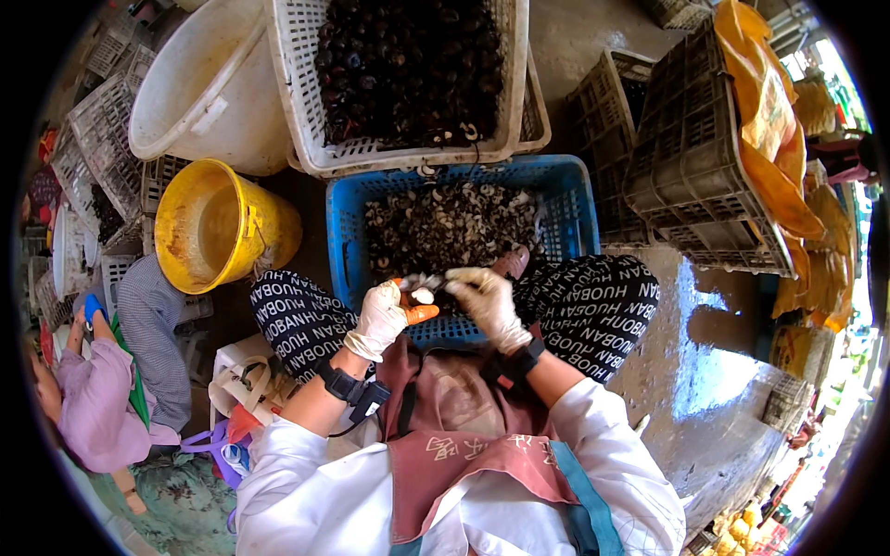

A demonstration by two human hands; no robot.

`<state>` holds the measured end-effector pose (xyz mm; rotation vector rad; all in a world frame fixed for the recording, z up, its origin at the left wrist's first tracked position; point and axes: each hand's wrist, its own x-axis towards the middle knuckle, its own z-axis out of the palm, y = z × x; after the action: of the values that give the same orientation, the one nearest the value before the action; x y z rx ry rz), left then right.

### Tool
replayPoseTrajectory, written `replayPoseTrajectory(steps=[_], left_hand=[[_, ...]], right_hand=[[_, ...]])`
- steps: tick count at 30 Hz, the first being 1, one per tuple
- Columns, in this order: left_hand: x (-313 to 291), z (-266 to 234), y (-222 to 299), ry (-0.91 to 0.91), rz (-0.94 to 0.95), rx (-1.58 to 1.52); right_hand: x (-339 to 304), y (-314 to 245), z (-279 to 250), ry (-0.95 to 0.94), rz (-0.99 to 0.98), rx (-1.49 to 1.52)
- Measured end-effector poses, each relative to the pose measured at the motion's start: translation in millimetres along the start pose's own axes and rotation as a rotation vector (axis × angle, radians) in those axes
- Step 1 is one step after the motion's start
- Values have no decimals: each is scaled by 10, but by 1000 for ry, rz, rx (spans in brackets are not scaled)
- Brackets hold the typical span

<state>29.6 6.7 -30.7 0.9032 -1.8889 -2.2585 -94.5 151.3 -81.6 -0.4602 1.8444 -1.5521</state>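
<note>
My left hand [383, 320], in a white glove with orange covers on some fingers, pinches a small dark-and-white piece [423, 296] above the blue basket [337, 243]. Close against it on the right is my right hand [487, 304], also gloved in white, its fingers curled together and slightly smeared. Something grey shows between the two hands, too small to name. Below and beyond them, the blue basket holds a heap of brown and whitish bits [454, 222]. Past it, a white basket [284, 83] is filled with dark, shiny, rounded pieces [408, 69].
A yellow bucket [269, 227] stands to the left, with a large white tub [158, 120] behind it. Dark crates [681, 139], partly draped with orange sheeting [774, 120], are stacked at right. Another person in a lilac top [102, 398] sits at far left. The right-hand floor [705, 371] looks wet.
</note>
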Motion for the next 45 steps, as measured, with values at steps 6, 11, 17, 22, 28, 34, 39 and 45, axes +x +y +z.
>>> replayPoseTrajectory(steps=[6,11,17,22,28,34,39,45], left_hand=[[49,3,-260,62,-113,-570],[-3,61,-110,54,-30,99],[41,56,-254,69,4,-161],[-25,73,-175,79,-6,103],[31,76,-69,116,18,-137],[-7,83,-156,54,-13,-315],[47,64,-121,44,-174,-488],[74,109,-102,88,-78,-354]], right_hand=[[-15,-76,-21,-29,32,63],[103,80,-135,52,-61,-380],[-92,-122,74,-77,-7,-2],[134,213,-249,96,6,-239],[-61,-186,58,-50,96,257],[158,267,-219,138,164,141],[87,-2,-87,95,121,195],[-64,-158,39,65,-117,-6]])
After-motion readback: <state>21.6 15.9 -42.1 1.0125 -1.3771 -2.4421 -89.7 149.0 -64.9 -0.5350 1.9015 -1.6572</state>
